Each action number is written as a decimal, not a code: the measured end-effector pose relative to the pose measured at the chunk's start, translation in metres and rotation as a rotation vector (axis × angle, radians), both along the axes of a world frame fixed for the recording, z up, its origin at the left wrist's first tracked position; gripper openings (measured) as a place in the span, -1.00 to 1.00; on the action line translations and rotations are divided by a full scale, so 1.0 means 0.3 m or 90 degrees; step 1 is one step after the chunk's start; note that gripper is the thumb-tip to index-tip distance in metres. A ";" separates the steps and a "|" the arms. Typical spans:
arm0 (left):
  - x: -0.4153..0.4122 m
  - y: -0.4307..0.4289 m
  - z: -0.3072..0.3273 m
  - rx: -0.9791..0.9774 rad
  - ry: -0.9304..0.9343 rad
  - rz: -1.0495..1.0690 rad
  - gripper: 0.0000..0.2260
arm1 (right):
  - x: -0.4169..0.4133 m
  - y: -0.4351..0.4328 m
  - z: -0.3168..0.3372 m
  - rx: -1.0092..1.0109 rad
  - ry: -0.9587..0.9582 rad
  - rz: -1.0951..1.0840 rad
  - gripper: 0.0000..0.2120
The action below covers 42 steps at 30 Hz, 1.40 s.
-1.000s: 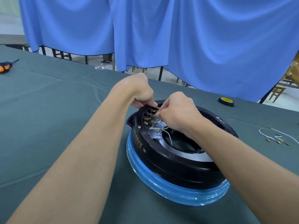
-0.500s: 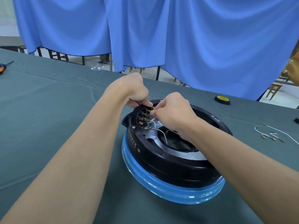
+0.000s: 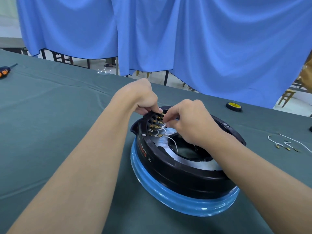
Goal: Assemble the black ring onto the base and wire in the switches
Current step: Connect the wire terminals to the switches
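Curling over the far-left rim of the ring [image 3: 177, 168], the left hand [image 3: 143, 98] grips it on the base [image 3: 177, 203] - well inside the far edge of the desk [image 3: 50, 115] - while the right hand [image 3: 190, 122] pinches a wire [image 3: 173, 142] just right of the switches [image 3: 156, 122], end pointing left toward them.

ring [image 3: 185, 176] on base [image 3: 185, 206], tape [image 3: 233, 106] behind right

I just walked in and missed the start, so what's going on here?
A person is wiring the brass terminals inside the black ring, which sits on the blue-wrapped base. The left hand grips the ring's rim beside them, while the right hand pinches a white wire at them. On the green table lie spare wires, a tape roll and a screwdriver.
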<state>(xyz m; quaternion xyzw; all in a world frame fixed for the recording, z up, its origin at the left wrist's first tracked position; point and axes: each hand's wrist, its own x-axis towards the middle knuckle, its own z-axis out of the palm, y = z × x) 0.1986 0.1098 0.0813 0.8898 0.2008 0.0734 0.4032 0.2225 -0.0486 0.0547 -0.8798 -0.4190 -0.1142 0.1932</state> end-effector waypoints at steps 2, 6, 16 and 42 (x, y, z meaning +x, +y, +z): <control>0.002 0.001 -0.001 -0.002 -0.002 0.000 -0.78 | 0.008 -0.001 -0.005 -0.017 -0.026 0.012 -0.82; 0.002 0.009 0.000 0.006 0.003 0.003 -0.80 | 0.015 0.002 -0.008 -0.079 -0.061 0.030 -0.83; -0.002 -0.001 0.006 0.030 0.006 0.002 -0.82 | -0.006 0.003 -0.008 -0.154 -0.191 0.009 -0.82; -0.010 -0.008 0.009 0.095 0.020 0.000 -0.96 | -0.059 0.020 0.008 0.038 -0.054 0.021 -0.82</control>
